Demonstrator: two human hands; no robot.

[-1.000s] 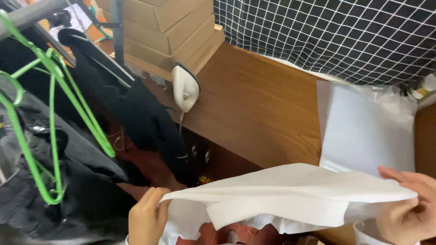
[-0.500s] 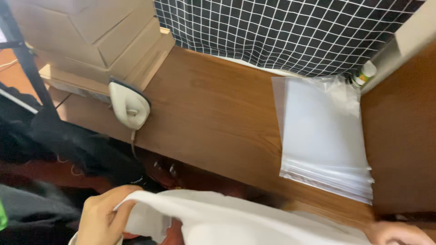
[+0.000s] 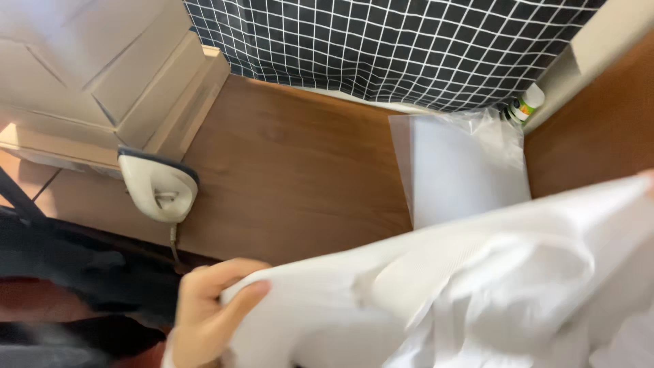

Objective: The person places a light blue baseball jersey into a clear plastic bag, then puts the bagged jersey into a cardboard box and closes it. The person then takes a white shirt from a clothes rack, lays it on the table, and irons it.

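One white garment (image 3: 463, 293) is hanging spread just above the near edge of the table (image 3: 293, 177). The left hand (image 3: 208, 307) is pinching its corner — that grip should be staying firm and level. The right hand (image 3: 646, 176) is barely showing; its grip cannot be told. Beyond the garment: one iron (image 3: 158, 189), one stack of clear bags (image 3: 463, 167).

A stack of pale cardboard boxes (image 3: 88, 61) fills the upper left corner, resting on the brown table (image 3: 293, 170). A pile of clear plastic bags (image 3: 463, 167) lies flat at the table's right end, below the checked cloth. Just beyond it, a small bottle (image 3: 528, 103) with a green and orange label stands in the corner.
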